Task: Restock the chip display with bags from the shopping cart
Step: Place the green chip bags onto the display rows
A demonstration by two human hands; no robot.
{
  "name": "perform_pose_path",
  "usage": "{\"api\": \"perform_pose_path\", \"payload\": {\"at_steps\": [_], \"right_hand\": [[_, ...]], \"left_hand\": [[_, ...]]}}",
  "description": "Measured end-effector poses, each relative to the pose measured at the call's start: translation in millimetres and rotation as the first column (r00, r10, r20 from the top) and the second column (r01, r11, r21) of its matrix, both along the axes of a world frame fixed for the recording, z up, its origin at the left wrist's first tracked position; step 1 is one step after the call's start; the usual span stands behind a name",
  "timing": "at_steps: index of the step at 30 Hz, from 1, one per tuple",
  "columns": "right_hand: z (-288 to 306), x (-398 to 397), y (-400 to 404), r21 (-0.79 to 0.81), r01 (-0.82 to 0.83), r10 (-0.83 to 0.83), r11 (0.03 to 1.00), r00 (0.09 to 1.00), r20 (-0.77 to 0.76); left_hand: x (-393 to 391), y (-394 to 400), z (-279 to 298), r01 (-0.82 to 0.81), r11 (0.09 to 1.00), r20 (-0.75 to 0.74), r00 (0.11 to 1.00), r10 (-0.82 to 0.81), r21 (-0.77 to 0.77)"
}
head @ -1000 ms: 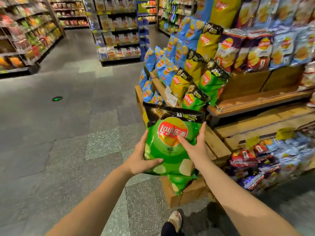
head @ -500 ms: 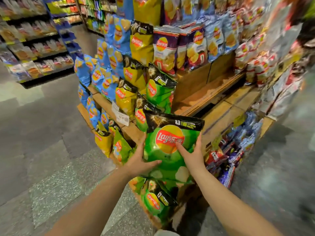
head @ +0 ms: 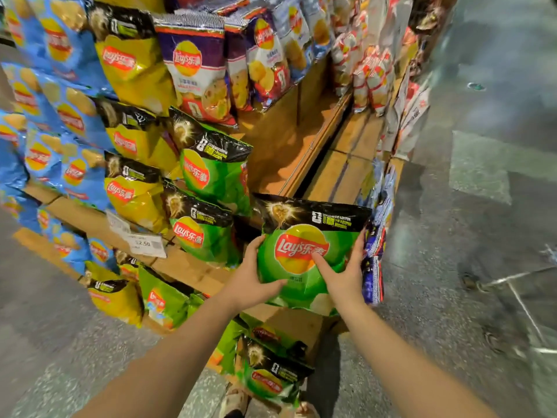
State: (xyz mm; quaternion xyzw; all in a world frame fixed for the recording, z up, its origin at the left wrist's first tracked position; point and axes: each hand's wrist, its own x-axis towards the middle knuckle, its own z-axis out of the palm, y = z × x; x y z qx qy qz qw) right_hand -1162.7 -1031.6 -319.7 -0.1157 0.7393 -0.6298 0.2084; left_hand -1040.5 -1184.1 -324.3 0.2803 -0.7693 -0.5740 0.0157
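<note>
Two hands, the left hand (head: 250, 282) and right hand (head: 343, 274), have their fingers curled round the sides of a green chip bag (head: 301, 254) held just right of the green bags (head: 208, 236) on the wooden shelf (head: 187, 270); best to set it upright, label outward, in the bare gap beside them.

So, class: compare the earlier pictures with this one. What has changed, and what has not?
The person has stepped closer to the chip display, carrying the green Lay's bag toward the wooden shelf beside the other green bags. Unchanged: the left hand and right hand grip the bag's sides, label facing up.
</note>
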Motion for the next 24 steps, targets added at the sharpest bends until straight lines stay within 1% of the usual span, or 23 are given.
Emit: {"api": "perform_pose_path", "payload": {"at_steps": [3, 7, 11, 14, 18, 21, 23, 24], "right_hand": [[-7, 4, -16, 0.062, 0.037, -0.036, 0.997, 0.999, -0.029], [-20, 5, -40, 0.165, 0.074, -0.072, 0.984, 0.997, -0.016], [-37, 4, -58, 0.255, 0.030, -0.044, 0.966, 0.998, 0.049], [-54, 2, -70, 0.312, 0.028, -0.067, 0.950, 0.991, 0.114], [-74, 0, -79, 0.356, -0.073, 0.002, 0.931, 0.981, 0.196], [-80, 0, -83, 0.366, -0.101, 0.026, 0.925, 0.979, 0.204], [-79, 2, -85, 0.396, -0.066, -0.003, 0.916, 0.985, 0.172], [-78, 4, -85, 0.430, -0.052, -0.005, 0.901, 0.991, 0.132]], "left_hand": [[-14, -13, -8, 0.007, 1.000, 0.004, 1.000, -0.007, 0.025], [-27, -34, -22, -0.006, 0.999, -0.005, 1.000, 0.006, 0.040], [-31, -56, -41, 0.046, 0.998, 0.050, 0.998, -0.048, 0.043], [-33, -67, -56, 0.037, 0.998, 0.088, 0.995, -0.041, 0.049], [-33, -77, -74, 0.029, 0.999, 0.155, 0.987, -0.031, 0.012], [-33, -87, -81, 0.055, 0.997, 0.202, 0.978, -0.042, -0.058], [-33, -90, -81, 0.055, 0.984, 0.225, 0.974, -0.016, -0.171], [-32, -87, -78, 0.033, 0.969, 0.232, 0.972, 0.026, -0.244]]}}
